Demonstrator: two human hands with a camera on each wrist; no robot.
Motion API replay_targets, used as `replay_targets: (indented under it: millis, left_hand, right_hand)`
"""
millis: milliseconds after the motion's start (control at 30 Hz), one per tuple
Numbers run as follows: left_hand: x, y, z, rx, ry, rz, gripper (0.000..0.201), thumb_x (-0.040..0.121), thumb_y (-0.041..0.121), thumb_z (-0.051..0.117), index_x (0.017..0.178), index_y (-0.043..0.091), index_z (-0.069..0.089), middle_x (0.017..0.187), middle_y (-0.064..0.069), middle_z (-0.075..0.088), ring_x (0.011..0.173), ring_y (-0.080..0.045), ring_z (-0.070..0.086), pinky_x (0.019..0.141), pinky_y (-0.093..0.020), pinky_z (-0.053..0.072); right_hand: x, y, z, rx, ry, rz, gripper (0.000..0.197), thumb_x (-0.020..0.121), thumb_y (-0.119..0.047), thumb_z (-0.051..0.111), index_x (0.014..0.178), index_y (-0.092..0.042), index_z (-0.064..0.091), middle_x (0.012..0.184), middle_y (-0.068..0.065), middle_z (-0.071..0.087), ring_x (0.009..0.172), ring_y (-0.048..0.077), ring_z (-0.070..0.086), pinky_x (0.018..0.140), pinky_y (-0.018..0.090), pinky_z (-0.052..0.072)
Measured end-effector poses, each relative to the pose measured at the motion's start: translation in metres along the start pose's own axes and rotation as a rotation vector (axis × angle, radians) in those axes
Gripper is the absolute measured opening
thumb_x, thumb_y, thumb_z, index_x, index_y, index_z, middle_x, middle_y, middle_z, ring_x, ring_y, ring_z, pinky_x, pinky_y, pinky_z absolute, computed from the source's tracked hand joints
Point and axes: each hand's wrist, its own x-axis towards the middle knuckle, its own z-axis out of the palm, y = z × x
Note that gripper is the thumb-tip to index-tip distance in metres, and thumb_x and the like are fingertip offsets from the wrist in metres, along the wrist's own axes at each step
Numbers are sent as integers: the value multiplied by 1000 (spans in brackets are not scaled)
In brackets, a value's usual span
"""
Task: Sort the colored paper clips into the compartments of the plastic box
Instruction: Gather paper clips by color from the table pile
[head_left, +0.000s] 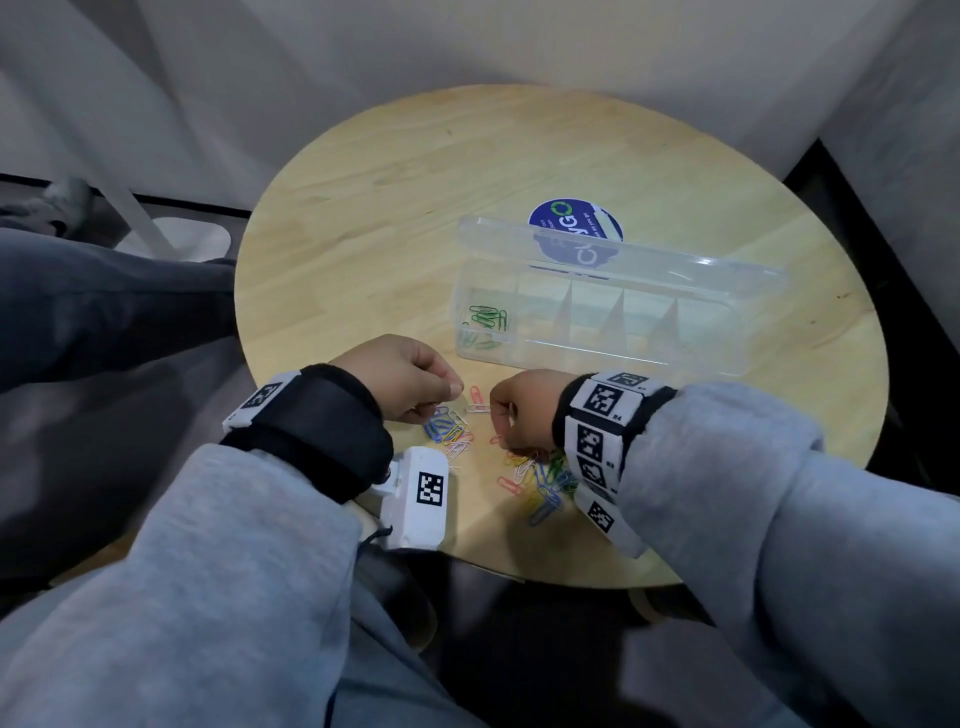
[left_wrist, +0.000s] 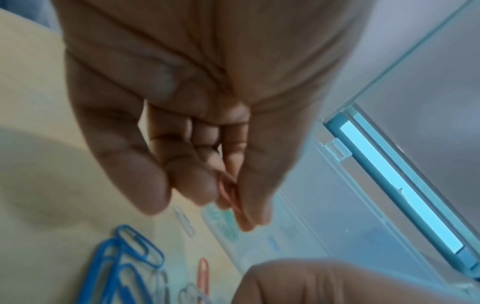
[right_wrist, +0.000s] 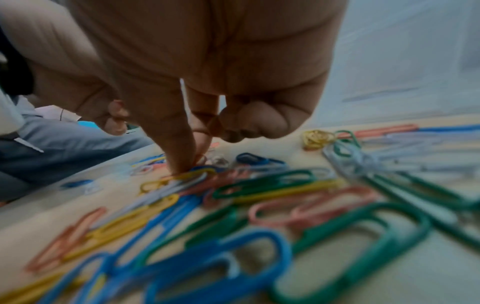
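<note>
A clear plastic box (head_left: 675, 332) lies open on the round wooden table (head_left: 395, 171), with several green clips (head_left: 487, 317) in its leftmost compartment. Loose colored paper clips (head_left: 545, 483) are scattered near the front edge, and a blue and yellow bunch (head_left: 445, 428) lies under my left hand. My left hand (head_left: 457, 389) pinches a pink clip (left_wrist: 230, 193) between thumb and fingers, just above the table. My right hand (head_left: 501, 439) points down into the pile; its thumb and forefinger (right_wrist: 182, 144) pinch a reddish clip (right_wrist: 201, 158), the other fingers curled.
A round blue sticker (head_left: 575, 223) shows behind the box's raised lid (head_left: 623, 249). A red clip (head_left: 475, 396) lies between my hands. Blue clips (left_wrist: 124, 257) lie close below my left palm. My grey-clad legs are under the table's front edge.
</note>
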Motion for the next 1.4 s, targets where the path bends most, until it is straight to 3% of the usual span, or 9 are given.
replay_targets:
  millis: [167, 300, 400, 600, 700, 800, 967, 1167, 1400]
  left_hand:
    - [0, 12, 6, -117, 40, -39, 21, 90, 3, 50, 71, 12, 52, 67, -5, 57, 57, -14, 54, 49, -18, 49]
    - [0, 14, 10, 360, 67, 8, 15, 83, 12, 53, 69, 16, 54, 70, -4, 59, 66, -21, 50, 65, -24, 40]
    - [-5, 14, 17, 582, 6, 0, 14, 79, 14, 55, 66, 19, 54, 69, 4, 61, 67, -16, 49, 61, -22, 38]
    - [-12, 11, 27, 778, 40, 27, 16, 75, 12, 54, 78, 27, 60, 65, 11, 51, 58, -8, 45, 52, -20, 34]
    - [-9, 9, 30, 808, 29, 36, 14, 74, 13, 57, 74, 27, 59, 68, 12, 53, 61, -7, 46, 53, -21, 35]
    - [-5, 8, 31, 825, 21, 47, 16, 75, 11, 57, 73, 27, 57, 69, 11, 53, 64, -11, 48, 53, -21, 34]
    - [-3, 5, 29, 834, 21, 52, 13, 74, 18, 65, 76, 27, 55, 67, 9, 51, 62, -11, 47, 51, -21, 32]
    - [-2, 6, 30, 834, 8, 64, 12, 76, 25, 68, 76, 26, 56, 72, 10, 54, 68, -12, 49, 51, -21, 32]
    - [0, 11, 39, 884, -30, 29, 6, 81, 20, 63, 78, 24, 59, 82, 5, 60, 80, -16, 54, 62, -23, 37]
  right_hand:
    - [-6, 21, -2, 283, 42, 38, 14, 78, -13, 63, 68, -19, 56, 63, -9, 60, 63, 8, 55, 62, 21, 48]
    - [-16, 43, 0, 905, 15, 62, 23, 84, 7, 56, 69, -10, 52, 54, 4, 61, 45, 11, 52, 45, 18, 43]
    - [-21, 52, 1, 1138, -44, 128, 30, 88, 15, 40, 78, -9, 55, 40, 2, 51, 36, 12, 46, 39, 20, 38]
    - [-25, 41, -4, 1026, -140, 194, 35, 88, 12, 22, 69, -6, 45, 58, 10, 43, 49, 17, 39, 38, 20, 35]
    - [-28, 36, -5, 870, -118, 156, 26, 87, 4, 35, 70, -11, 49, 64, 8, 50, 51, 16, 43, 43, 21, 39]
    - [-28, 29, -6, 423, -79, 39, 19, 83, -10, 56, 72, -25, 59, 63, -9, 54, 54, 7, 49, 53, 20, 42]
    - [-22, 15, -1, 134, -101, 29, 19, 80, -15, 65, 97, -24, 65, 66, -9, 49, 70, 17, 53, 59, 25, 43]
    - [-15, 12, 3, 80, -57, 29, 12, 82, -15, 65, 85, -21, 56, 68, -11, 46, 71, 14, 49, 50, 19, 36]
    - [-16, 26, 4, 252, -58, 89, 10, 79, -23, 71, 80, -19, 62, 72, -6, 58, 75, 14, 54, 63, 24, 46]
